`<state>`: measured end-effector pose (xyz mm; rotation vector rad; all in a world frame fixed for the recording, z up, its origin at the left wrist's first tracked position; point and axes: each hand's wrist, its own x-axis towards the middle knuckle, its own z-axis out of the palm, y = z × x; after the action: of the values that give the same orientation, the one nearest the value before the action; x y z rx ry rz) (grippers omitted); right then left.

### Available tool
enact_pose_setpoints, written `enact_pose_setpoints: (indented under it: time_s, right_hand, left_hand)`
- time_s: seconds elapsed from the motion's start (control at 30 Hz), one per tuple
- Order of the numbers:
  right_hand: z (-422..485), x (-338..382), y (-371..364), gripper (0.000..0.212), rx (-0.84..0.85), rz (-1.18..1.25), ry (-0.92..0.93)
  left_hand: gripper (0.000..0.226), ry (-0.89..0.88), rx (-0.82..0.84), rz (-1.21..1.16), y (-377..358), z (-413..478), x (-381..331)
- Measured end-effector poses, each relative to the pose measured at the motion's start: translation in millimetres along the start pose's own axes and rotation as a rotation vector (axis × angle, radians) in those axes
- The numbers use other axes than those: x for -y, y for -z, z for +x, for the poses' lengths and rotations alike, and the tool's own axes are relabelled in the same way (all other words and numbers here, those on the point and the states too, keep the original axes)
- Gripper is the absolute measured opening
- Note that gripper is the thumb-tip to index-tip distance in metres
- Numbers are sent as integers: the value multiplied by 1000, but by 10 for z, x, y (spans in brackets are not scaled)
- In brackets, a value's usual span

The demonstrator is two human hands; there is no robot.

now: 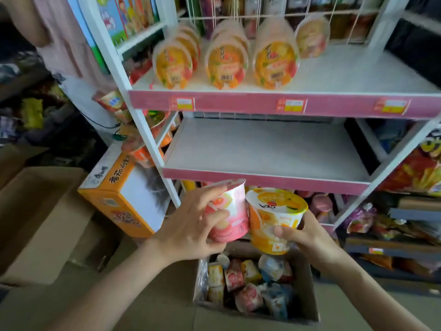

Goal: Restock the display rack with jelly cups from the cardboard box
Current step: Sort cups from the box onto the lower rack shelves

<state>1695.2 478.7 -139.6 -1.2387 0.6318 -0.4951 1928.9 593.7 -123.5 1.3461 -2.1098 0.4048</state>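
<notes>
Left hand (191, 228) curled round pink round plastic jelly cup (232, 211), right hand (307, 235) gripping orange-yellow plastic jelly cup (274, 220), cups touching, raised over open brown cardboard box (306, 290), below front edge of grey middle shelf (262, 144), probably for stocking white metal display rack (148, 139).

An orange-and-white carton (124, 199) lies left of the grip, snack bags (417, 173) far right, 1 pink-clad person (64, 37) upper left.

Price tags (291, 105) unreadable — blurred, display rack (262, 144) cut off right
</notes>
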Motion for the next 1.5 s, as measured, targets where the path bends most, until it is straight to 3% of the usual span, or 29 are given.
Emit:
enact_pose_setpoints:
  time_s: [0.2,0.37,0.57,0.7,0.97,1.2,1.33,1.5]
  right_hand:
    - [-265,1083,129,95,-23,-60,88]
    - [-397,1676,345,78,-7,-122,158]
    - [-403,1993,657,87,-89,-141,226]
    - [-351,1784,684,87,-96,-160,160]
    - [114,1226,266,68,-213,-210,28]
    - [850,810,190,77,-247,-288,99]
    - [1263,586,397,74,-259,-255,205]
    - [1843,393,699,102,-213,-253,246]
  left_hand:
    - [50,-43,-27,41,615,906,-243]
    - [47,-65,-28,98,865,1476,-351]
    - [52,-115,-103,170,898,1876,-379]
    - [50,-137,-115,222,703,1599,-238]
    - [66,-57,28,274,413,1071,341]
    - [37,-142,29,347,15,698,1038]
    - [62,-102,43,402,-198,614,1249]
    - [84,-64,67,468,-473,566,1471]
